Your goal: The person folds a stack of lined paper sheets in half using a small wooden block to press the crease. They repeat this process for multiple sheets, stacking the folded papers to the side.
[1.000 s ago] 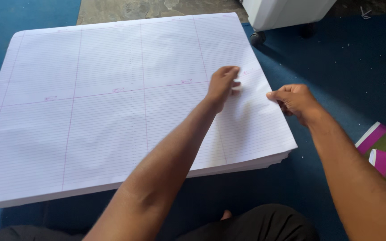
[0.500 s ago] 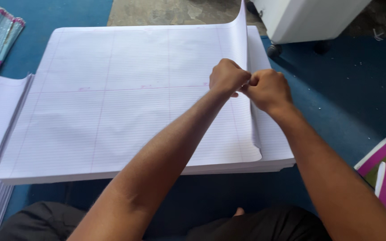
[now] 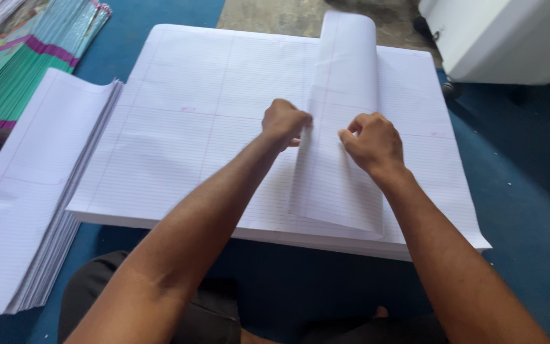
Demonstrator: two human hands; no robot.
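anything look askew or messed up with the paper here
Nothing damaged. The top sheet is folded over on the big stack, pinched by both hands. The side stack has fanned, uneven edges.

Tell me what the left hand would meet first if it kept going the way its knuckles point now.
Probably nothing new: the left hand already touches the folded-over sheet, with the right hand just beyond it.

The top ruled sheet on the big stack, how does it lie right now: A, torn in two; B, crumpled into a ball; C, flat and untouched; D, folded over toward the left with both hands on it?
D: the top ruled sheet curls leftward, pinched by the left hand and right hand.
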